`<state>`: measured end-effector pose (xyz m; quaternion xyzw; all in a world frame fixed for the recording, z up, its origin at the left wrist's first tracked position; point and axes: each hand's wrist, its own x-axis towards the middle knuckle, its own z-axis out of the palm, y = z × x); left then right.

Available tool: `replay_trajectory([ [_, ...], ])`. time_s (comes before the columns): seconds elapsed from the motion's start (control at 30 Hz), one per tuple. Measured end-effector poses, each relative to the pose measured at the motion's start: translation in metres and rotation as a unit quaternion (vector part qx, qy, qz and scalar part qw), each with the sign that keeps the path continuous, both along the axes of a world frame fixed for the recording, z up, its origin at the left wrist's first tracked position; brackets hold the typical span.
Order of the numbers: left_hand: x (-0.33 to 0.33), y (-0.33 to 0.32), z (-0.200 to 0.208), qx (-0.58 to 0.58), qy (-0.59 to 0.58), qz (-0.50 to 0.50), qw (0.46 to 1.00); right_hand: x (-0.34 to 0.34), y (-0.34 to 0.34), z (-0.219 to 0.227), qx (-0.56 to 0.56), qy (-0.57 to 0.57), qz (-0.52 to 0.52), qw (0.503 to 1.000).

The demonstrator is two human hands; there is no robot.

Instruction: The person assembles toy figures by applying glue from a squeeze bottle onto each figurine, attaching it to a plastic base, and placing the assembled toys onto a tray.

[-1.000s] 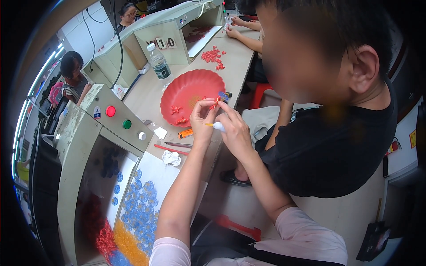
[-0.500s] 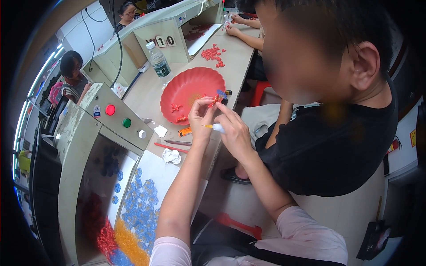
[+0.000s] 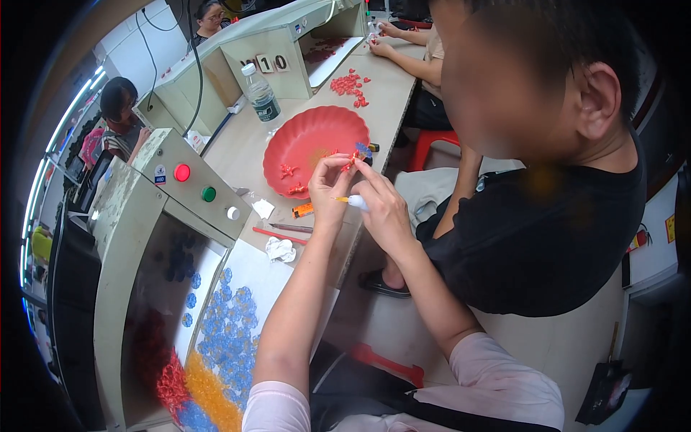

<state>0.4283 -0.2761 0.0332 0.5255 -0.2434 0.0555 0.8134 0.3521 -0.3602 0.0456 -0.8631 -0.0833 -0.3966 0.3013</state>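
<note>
My left hand (image 3: 329,193) is closed in a pinch around a small glossy red piece (image 3: 351,163), just above the near rim of a red scalloped tray (image 3: 288,140). My right hand (image 3: 385,209) touches the same piece with its fingertips. Tucked in that hand's fingers is a small white needle-tip bottle (image 3: 355,202), its yellow tip pointing left. A blue flower-like piece (image 3: 363,150) shows just beyond my fingertips; whether it joins the red piece I cannot tell. A few red pieces (image 3: 288,171) lie in the tray.
Blue flower pieces (image 3: 230,317), yellow pieces (image 3: 209,385) and red pieces (image 3: 171,385) lie by an open-fronted machine (image 3: 119,237). A water bottle (image 3: 260,93), red pen (image 3: 279,235), crumpled tissue (image 3: 281,250) and orange box (image 3: 303,210) are on the table. A person in black (image 3: 533,223) sits close on the right.
The whole view has shifted slightly. My hands keep hold of the red piece and the bottle, with the right fingers a little more curled in.
</note>
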Motion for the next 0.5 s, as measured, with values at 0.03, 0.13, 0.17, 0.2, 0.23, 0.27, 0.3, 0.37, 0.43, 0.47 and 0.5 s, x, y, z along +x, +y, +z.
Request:
replay_trajectory([
  [0.03,0.0,0.001,0.0,-0.003,0.004,0.001,1.0,-0.001,0.0,0.0,0.001,0.002,0.008,1.0],
  [0.13,-0.002,0.006,0.003,0.006,0.018,0.003,1.0,-0.008,0.0,0.001,0.003,0.006,0.022,1.0],
  [0.17,-0.005,0.007,0.005,0.006,0.019,0.005,1.0,-0.012,0.0,0.001,0.005,0.007,0.028,1.0],
  [0.2,-0.007,0.009,0.007,0.014,0.035,0.007,0.999,-0.015,0.0,0.001,0.005,0.009,0.03,1.0],
  [0.23,-0.011,0.012,0.01,0.022,0.052,0.011,0.998,-0.019,0.001,0.001,0.024,0.008,0.04,0.999],
  [0.27,-0.013,0.015,0.01,0.021,0.055,0.014,0.998,-0.023,0.001,0.001,0.045,0.007,0.05,0.998],
  [0.3,-0.013,0.019,0.01,0.024,0.057,0.008,0.998,-0.026,0.001,0.0,0.045,0.011,0.054,0.998],
  [0.37,-0.019,0.028,0.014,0.027,0.064,0.009,0.998,-0.035,0.002,0.001,0.13,0.015,0.093,0.987],
  [0.43,-0.028,0.039,0.018,0.008,0.102,-0.032,0.994,-0.042,0.0,0.002,0.171,-0.028,0.099,0.98],
  [0.47,-0.033,0.047,0.021,0.034,0.112,-0.037,0.992,-0.045,0.0,0.001,0.232,-0.014,0.107,0.967],
  [0.5,-0.04,0.054,0.024,0.034,0.117,-0.03,0.992,-0.048,0.001,0.002,0.291,0.001,0.115,0.95],
])
